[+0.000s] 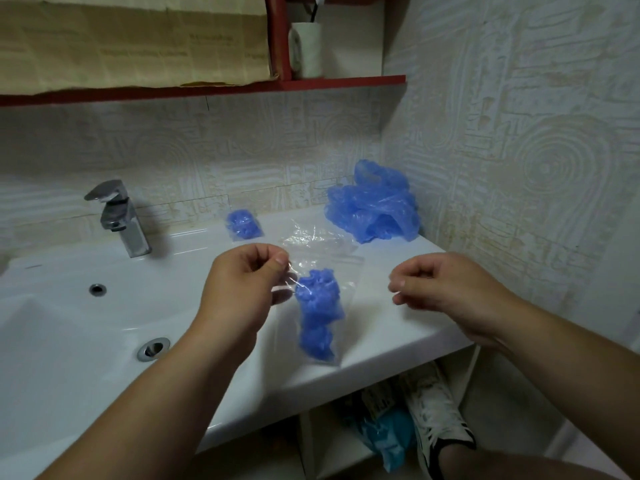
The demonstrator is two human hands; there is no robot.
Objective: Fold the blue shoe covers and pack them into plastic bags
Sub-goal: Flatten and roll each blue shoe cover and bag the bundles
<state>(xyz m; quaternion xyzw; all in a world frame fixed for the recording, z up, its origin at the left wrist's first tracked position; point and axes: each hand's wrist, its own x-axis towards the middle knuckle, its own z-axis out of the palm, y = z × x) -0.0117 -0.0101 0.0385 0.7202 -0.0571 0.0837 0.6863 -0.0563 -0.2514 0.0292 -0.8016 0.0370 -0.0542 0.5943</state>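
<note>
**Holding a filled bag over the counter edge**

My left hand is pinching the top corner of a clear bag between thumb and forefinger, so it is hanging tilted just above the white counter, near its front edge. The covers inside are showing as two blue lumps, one above the other. My right hand is hovering to the right, apart from the bag, with fingers curled. I cannot tell whether it is pinching anything.

The wall is closing in the right side and the basin is dropping away on the left. Open counter is lying between my hands and under the right one.

I am counting two filled bags: the one I am holding and a packed bag leaning at the back. One pile of loose blue covers is sitting in the back right corner, touching the wall, too crumpled to count. The empty bags in front of it are overlapping and see-through, so their number is unclear.

One tap is standing behind the basin. A shelf overhead is carrying a cup, cut off at the top. Below the counter, one shoe is showing beside a blue bundle that is hard to make out.
</note>
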